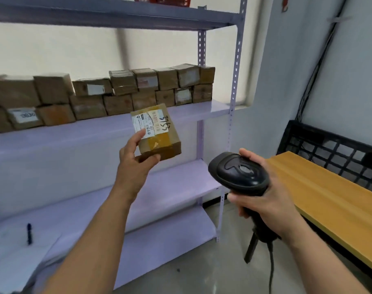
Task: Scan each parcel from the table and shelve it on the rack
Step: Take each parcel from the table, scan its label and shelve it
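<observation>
My left hand (134,162) grips a small brown cardboard parcel (159,134) by its near corner, thumb on the white label, which faces up beside a handwritten number. The parcel is held in the air in front of the lilac rack (181,111). To its right, my right hand (263,200) grips the handle of a black barcode scanner (238,172), whose head points left toward the parcel. A black cable hangs from the scanner's handle.
Several taped cardboard parcels (121,92) stand in two layers along the back of the rack's middle shelf. A blue pen (29,233) lies on a lower shelf at left. A wooden table (329,204) runs along the right, with a black crate (329,149) behind it.
</observation>
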Demonstrator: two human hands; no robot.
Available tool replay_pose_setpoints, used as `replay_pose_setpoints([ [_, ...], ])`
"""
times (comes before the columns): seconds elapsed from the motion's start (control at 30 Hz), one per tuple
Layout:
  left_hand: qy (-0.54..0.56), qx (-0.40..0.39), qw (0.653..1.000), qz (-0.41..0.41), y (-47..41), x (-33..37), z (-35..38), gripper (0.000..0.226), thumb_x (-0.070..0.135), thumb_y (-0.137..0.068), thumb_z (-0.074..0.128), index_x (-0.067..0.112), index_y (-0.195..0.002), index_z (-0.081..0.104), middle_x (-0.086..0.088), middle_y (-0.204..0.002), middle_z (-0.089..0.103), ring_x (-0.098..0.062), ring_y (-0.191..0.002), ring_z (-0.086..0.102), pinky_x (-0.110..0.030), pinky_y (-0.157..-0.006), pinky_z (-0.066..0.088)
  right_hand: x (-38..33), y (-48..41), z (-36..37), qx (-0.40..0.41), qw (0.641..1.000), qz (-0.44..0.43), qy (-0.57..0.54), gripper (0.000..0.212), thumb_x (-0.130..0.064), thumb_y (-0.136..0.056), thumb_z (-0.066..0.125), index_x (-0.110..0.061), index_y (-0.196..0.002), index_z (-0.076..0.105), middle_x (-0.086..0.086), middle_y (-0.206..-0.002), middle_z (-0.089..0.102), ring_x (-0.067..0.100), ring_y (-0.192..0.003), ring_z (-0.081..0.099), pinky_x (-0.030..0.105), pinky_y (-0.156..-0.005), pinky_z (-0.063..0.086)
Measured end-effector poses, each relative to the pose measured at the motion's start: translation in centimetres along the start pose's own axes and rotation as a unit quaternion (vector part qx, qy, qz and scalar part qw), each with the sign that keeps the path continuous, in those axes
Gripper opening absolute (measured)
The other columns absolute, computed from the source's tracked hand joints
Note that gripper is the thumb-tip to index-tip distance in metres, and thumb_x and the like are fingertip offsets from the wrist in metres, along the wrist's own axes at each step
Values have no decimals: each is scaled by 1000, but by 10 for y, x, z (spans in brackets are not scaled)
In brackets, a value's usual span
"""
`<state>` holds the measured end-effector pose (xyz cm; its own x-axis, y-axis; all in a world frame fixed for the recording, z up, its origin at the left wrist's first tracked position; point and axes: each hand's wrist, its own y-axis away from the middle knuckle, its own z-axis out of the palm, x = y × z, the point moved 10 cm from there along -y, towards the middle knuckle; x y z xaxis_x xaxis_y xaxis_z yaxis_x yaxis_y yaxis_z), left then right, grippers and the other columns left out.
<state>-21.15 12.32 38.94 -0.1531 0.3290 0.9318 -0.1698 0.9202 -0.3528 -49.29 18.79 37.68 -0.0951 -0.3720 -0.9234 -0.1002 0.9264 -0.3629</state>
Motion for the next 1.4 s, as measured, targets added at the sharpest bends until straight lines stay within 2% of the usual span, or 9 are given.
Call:
replay_pose_setpoints([
  [0.17,-51,63,996,35,-26,3,-88,64,9,-89,67,44,-136,41,2,-149,32,-14,-112,55,-15,-82,46,-16,-34,70,-30,999,-14,-10,88,12,-68,79,-47,-128,54,7,-112,65,27,-54,61,34,-47,51],
  [0.3,-73,103,990,55,-48,7,-171,61,15,-88,69,46,-133,41,3,-150,37,-5,-104,58,-3,-69,46,-26,-69,141,-47,998,-26,-27,87,12,-67,79,-51,-122,57,-1,-104,67,29,-51,60,36,-49,52],
  [0.5,-112,184,973,83,-79,17,-310,61,16,-89,69,43,-137,42,4,-145,44,-6,-105,57,0,-70,44,-41,-121,254,-85,995,-45,-40,87,14,-69,77,-56,-116,58,0,-99,69,29,-48,59,33,-48,51],
  [0.67,-129,230,961,88,-104,19,-416,61,15,-89,69,41,-138,43,7,-143,46,-10,-124,49,-17,-93,44,-47,-155,341,-131,989,-57,-42,87,13,-69,77,-57,-117,56,-8,-98,70,31,-50,61,35,-49,54],
  [0.83,-128,276,951,61,-132,12,-502,53,19,-92,65,39,-137,45,5,-137,52,-19,-121,53,-34,-94,50,-45,-180,409,-156,984,-65,-53,89,14,-69,77,-59,-115,57,-9,-101,69,34,-49,61,39,-49,55],
  [0.9,-142,291,945,53,-145,9,-528,52,20,-93,64,38,-139,44,6,-137,50,-16,-117,53,-25,-88,50,-42,-189,432,-164,983,-62,-51,89,15,-69,77,-59,-116,57,-13,-103,68,34,-50,62,39,-50,55],
  [1.0,-179,304,935,38,-168,3,-558,52,21,-94,61,34,-141,42,6,-139,48,-9,-109,47,-8,-69,38,-39,-202,458,-171,982,-57,-52,88,15,-69,77,-56,-118,57,-13,-102,68,33,-50,62,36,-50,55],
  [1.17,-217,297,930,7,-216,-20,-591,52,22,-94,62,29,-142,42,-2,-145,46,-12,-115,43,-22,-85,37,-32,-223,486,-170,983,-53,-50,88,17,-69,76,-54,-118,58,-14,-102,67,31,-48,61,34,-48,54],
  [1.4,-262,216,940,-31,-278,-56,-604,50,25,-96,58,33,-142,39,0,-144,46,-20,-113,45,-33,-90,39,-17,-249,497,-163,985,-35,-50,90,18,-67,76,-52,-121,58,-15,-104,65,33,-48,60,37,-49,53],
])
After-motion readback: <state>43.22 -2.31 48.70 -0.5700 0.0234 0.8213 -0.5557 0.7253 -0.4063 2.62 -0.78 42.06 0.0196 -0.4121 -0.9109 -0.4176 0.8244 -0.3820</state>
